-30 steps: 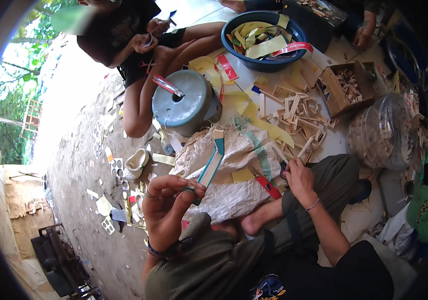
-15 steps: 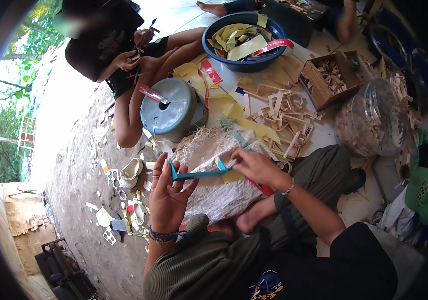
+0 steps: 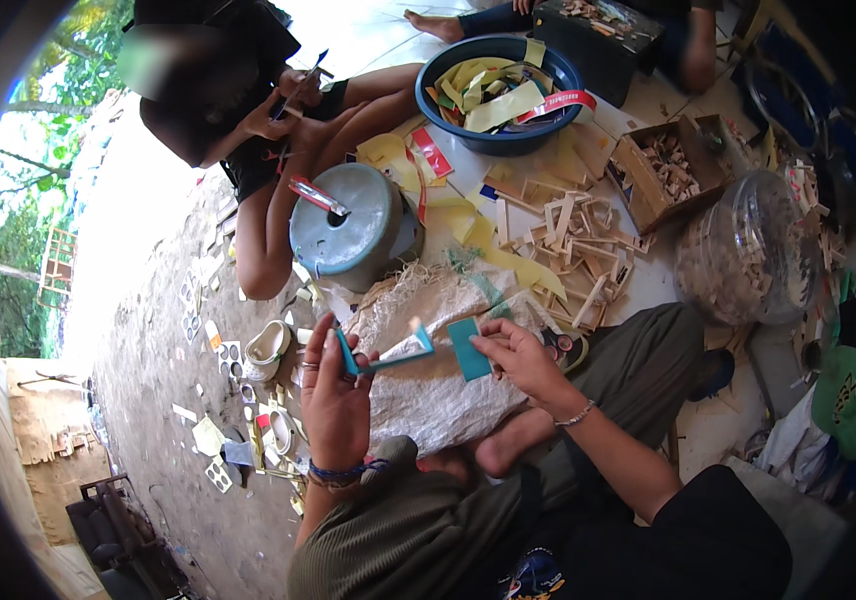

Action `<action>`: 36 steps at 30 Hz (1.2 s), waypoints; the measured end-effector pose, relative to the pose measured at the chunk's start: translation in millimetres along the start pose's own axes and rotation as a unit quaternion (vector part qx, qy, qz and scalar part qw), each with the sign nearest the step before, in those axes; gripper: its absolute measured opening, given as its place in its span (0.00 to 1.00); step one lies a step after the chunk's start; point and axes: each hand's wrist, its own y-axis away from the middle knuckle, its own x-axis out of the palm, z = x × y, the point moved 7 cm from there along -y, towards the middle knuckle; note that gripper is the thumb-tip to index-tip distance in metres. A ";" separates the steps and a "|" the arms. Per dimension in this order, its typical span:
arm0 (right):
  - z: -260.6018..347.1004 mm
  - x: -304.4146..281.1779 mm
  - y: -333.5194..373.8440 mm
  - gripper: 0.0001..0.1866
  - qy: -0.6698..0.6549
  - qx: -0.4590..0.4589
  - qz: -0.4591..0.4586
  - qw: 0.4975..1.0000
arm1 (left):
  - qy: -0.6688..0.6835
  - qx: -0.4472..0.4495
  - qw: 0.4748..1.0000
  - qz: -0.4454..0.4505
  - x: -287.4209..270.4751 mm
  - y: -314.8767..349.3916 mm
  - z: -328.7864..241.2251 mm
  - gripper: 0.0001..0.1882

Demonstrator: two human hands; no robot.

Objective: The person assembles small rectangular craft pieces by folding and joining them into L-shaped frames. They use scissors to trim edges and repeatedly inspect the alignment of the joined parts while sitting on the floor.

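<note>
Over my lap, my left hand (image 3: 336, 410) is closed on one end of a small U-shaped wooden frame (image 3: 403, 358) with teal strips along its outer faces. The frame's other end points up to the right, its pale wood showing at the tip. A flat teal rectangle of thin sheet (image 3: 465, 349) is pinched between the thumb and fingers of my right hand (image 3: 523, 362). The sheet and the frame are a short gap apart. Beneath both hands lies a white woven sack (image 3: 428, 405), and scissors (image 3: 560, 345) lie partly hidden beyond my right hand.
A grey plastic stool (image 3: 343, 215) stands ahead, near a seated person (image 3: 268, 200). Beyond are a blue basin (image 3: 498, 140) of coloured scraps, a heap of wooden frames (image 3: 573, 245), a cardboard box (image 3: 638, 185) of wood pieces and a clear tub (image 3: 743, 250). Clogs (image 3: 266, 350) lie left.
My right hand now shows a teal rectangle, held away from the frame. The frame in my left hand has tilted, its free end shifting left. The whole view has shifted slightly.
</note>
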 end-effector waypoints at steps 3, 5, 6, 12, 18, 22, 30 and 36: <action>41.5 13.0 16.0 0.08 -0.069 -0.022 0.001 0.997 | -0.087 0.027 0.994 0.058 19.8 4.1 6.7 0.21; 67.7 23.1 28.6 0.08 -0.110 -0.060 0.036 0.991 | -0.175 0.058 0.980 0.079 30.4 8.3 6.5 0.21; 76.8 26.4 32.9 0.08 -0.107 -0.072 0.029 0.991 | -0.204 0.050 0.974 0.088 33.2 12.0 6.3 0.20; 104.0 52.0 49.8 0.11 -0.086 -0.139 0.030 0.986 | -0.309 0.132 0.918 0.212 70.7 28.5 4.2 0.19; 107.1 56.7 62.9 0.12 0.003 -0.155 0.056 0.986 | -0.320 0.149 0.925 0.145 70.2 27.4 0.0 0.10; 123.0 48.2 64.5 0.12 0.021 -0.179 0.056 0.982 | -0.353 0.145 0.911 0.158 76.8 32.6 -4.5 0.08; 153.4 44.3 75.7 0.13 0.175 -0.117 0.115 0.971 | -0.510 0.196 0.800 0.248 103.1 51.2 -22.4 0.07; 151.4 43.7 89.0 0.10 0.148 -0.024 0.150 0.977 | -0.468 0.174 0.802 0.329 109.7 54.9 -18.8 0.09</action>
